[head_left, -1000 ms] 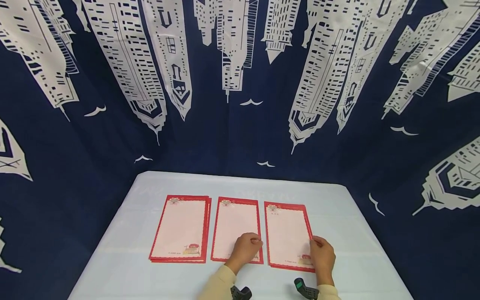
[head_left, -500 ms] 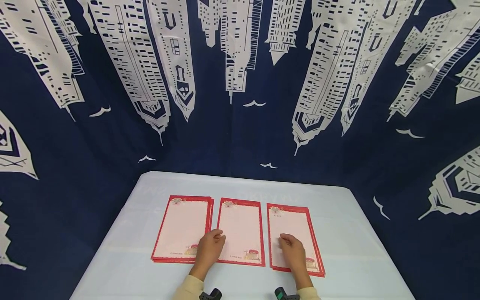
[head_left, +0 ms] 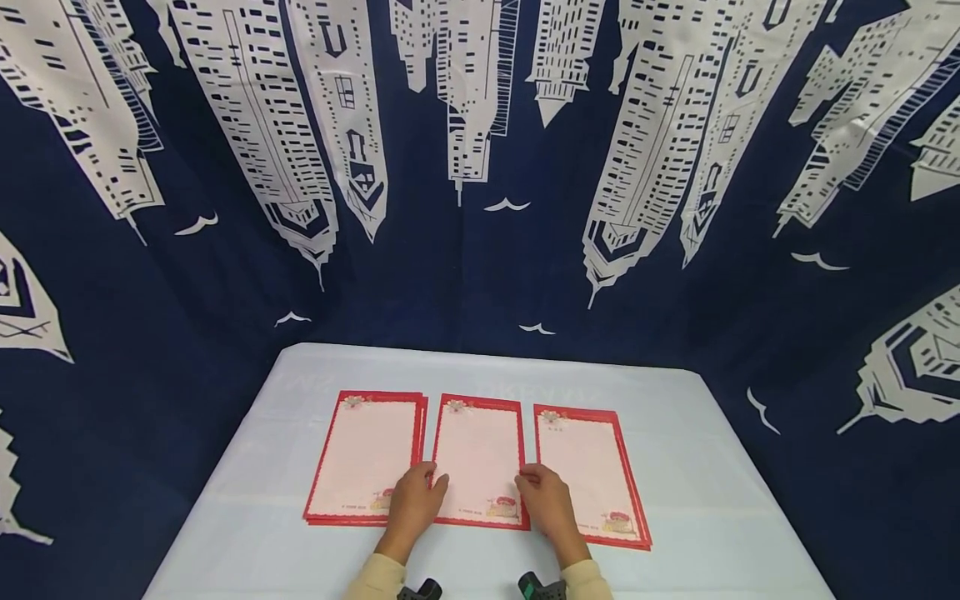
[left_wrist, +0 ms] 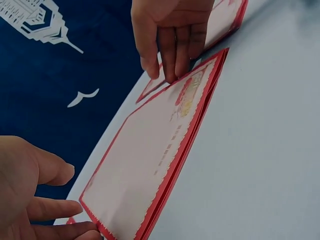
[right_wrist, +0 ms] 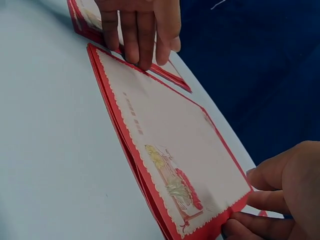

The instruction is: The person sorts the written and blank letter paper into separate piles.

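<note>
Three small stacks of red-bordered paper sheets lie side by side: a left stack (head_left: 363, 454), a middle stack (head_left: 477, 450) and a right stack (head_left: 588, 475). My left hand (head_left: 412, 504) is at the left long edge of the middle stack, fingers extended and fingertips at the border. On the opposite side, my right hand (head_left: 550, 502) has its fingertips at the right long edge. Both wrist views show the middle stack (left_wrist: 145, 145) between the two hands, its layers slightly parted along the near edge. The left hand overlaps the left stack's corner; the right hand overlaps the right stack.
The stacks rest on a white table (head_left: 300, 567) with rounded far corners. Behind it hangs a dark blue cloth (head_left: 420, 283) printed with white buildings and birds. Dark wrist-worn devices (head_left: 422, 590) show at both sleeves.
My left hand has moved left from over the middle stack to its left edge. My right hand has left the right stack's outer edge and crossed to the middle stack's right edge.
</note>
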The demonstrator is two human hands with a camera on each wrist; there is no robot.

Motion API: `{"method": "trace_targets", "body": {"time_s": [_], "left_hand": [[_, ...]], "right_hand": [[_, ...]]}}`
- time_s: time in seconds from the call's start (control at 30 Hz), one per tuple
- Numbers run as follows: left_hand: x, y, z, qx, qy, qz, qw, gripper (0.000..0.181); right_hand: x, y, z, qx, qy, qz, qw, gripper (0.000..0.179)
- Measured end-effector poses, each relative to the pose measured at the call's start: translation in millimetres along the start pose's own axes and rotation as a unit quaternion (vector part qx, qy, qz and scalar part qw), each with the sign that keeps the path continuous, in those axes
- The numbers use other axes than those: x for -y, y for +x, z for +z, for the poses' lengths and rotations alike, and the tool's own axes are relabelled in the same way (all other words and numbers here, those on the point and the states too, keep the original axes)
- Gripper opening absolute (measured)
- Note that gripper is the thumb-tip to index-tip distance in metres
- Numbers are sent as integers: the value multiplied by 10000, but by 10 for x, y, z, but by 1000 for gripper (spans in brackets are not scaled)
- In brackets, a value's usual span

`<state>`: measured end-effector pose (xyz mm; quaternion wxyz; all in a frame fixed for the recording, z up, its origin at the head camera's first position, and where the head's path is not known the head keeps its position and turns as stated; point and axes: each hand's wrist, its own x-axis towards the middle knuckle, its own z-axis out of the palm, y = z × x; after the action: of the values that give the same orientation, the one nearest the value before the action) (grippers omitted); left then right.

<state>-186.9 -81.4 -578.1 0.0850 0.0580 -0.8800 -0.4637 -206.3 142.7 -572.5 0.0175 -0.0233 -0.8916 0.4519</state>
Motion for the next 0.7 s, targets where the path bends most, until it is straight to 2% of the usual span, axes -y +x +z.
{"method": "trace_targets", "body": {"time_s": [0.2, 0.47, 0.57, 0.7], "left_hand": [[-32, -47, 20, -139, 30, -30, 9999, 32], [-35, -108, 100, -839, 89, 368, 9958, 22], [-25, -108, 115, -934, -121, 368, 9949, 20], [-4, -88, 110, -928, -687, 242, 9930, 26]], "right_hand": [[23, -29, 46, -115, -205, 10, 9997, 26], [107, -57, 71, -501, -891, -99, 9947, 28], [92, -53, 92, -637, -764, -150, 9949, 26], [43, -38, 125, -826, -192, -121, 9963, 31]]}}
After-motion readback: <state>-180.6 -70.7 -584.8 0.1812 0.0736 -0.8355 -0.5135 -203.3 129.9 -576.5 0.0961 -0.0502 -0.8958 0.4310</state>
